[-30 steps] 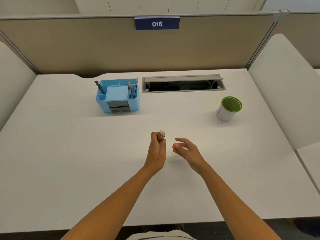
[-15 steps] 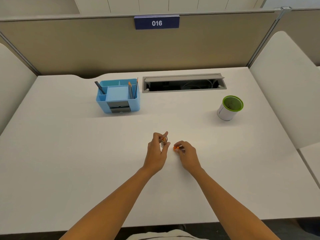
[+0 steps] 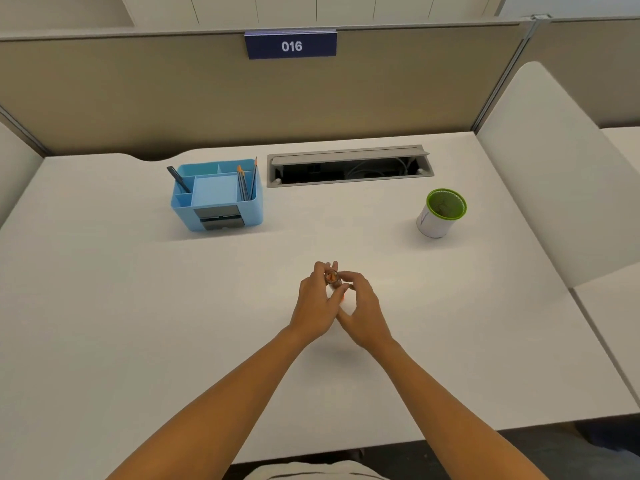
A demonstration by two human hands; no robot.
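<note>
Now the hands have met: left hand [image 3: 313, 306] grips a small jar [image 3: 333, 280], right hand [image 3: 364, 311] fingers pinch its top, likely capping it.

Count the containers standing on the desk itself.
2: the blue organizer at back left, and the green-rimmed cup toward the right. No other container shows, and none looks hidden.

White desk [image 3: 138, 306] set against a beige partition [image 3: 138, 98] marked by a blue 016 sign [image 3: 291, 46], blue desk organiser [image 3: 187, 216] stocked with pencils [image 3: 243, 183] and a dark pen [image 3: 177, 176], open cable tray [image 3: 346, 156] recessed behind, green-rimmed white cup [image 3: 431, 223] placed at right
</note>
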